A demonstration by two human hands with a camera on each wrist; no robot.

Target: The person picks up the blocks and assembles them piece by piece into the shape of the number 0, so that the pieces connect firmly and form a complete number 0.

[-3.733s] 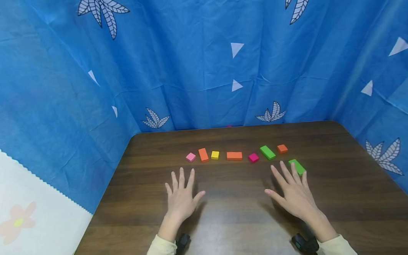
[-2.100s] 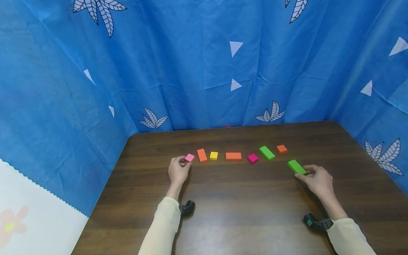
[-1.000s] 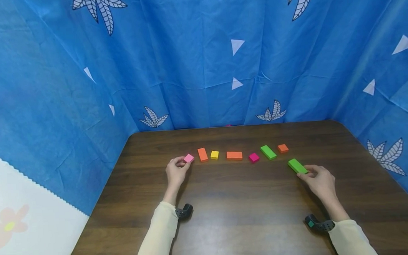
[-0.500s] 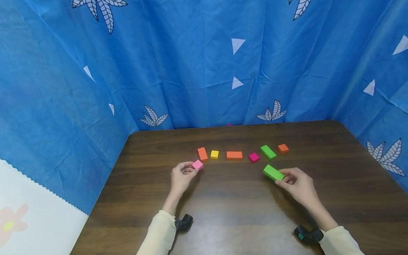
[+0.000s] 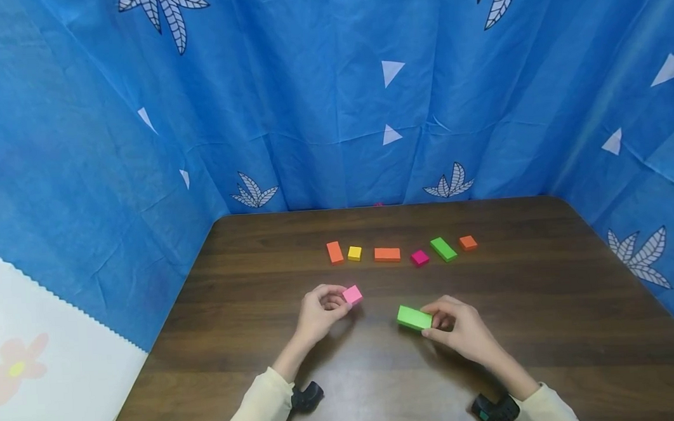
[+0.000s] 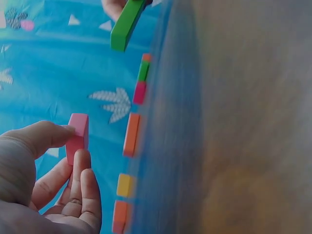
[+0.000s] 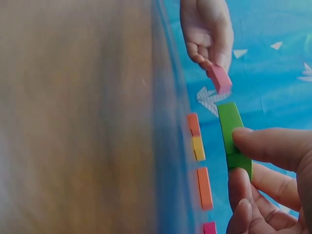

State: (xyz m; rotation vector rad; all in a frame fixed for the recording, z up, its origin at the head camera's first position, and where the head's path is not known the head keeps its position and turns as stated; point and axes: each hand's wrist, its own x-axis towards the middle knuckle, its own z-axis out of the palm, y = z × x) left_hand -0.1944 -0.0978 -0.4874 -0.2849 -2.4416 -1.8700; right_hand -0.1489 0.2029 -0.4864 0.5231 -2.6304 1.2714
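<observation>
Blue cloth (image 5: 332, 109) hung behind a brown table (image 5: 207, 344). Above it, the left hand (image 5: 318, 314) pinched a pink block (image 5: 352, 295) and the right hand (image 5: 463, 331) a green block (image 5: 414, 318), both in front of a row of six blocks (image 5: 387, 255).

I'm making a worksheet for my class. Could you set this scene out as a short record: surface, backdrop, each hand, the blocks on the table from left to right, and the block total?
Surface: dark wood-grain table
Backdrop: blue curtain with leaf and triangle prints
Left hand: pinches pink block
Right hand: pinches long green block
On table: upright-lying orange block, yellow block, crosswise orange block, magenta block, slanted green block, small orange block
Held blocks: apart
Total: eight blocks
</observation>
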